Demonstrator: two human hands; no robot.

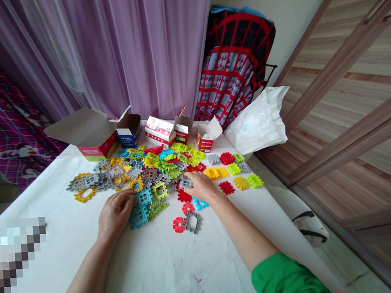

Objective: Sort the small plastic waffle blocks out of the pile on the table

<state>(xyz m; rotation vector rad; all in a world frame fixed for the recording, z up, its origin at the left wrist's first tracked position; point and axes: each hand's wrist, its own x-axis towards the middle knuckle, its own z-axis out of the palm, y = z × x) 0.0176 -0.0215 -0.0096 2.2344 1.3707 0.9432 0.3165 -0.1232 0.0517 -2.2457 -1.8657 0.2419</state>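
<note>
A heap of plastic interlocking building tiles [165,162] in grey, yellow, green, blue and red lies on the table. My left hand [115,212] rests at its near left side, fingers curled beside the blue window tiles [143,197]; what they hold, if anything, is hidden. In the heap's right part, my right hand [201,186] has its fingers closed on a grey window tile [185,183]. Under that hand lie a red tile [183,195] and a bright blue tile [200,203]. Closer to me are a grey frame tile [193,222] and a red flower-shaped wheel [178,225].
Loose yellow tiles [241,182], plus red, green and grey ones, lie in rows at right. Along the back stand opened cartons, including a large one [97,146] and a blue one [128,137]. A white bag [260,122] leans at the table's back right corner.
</note>
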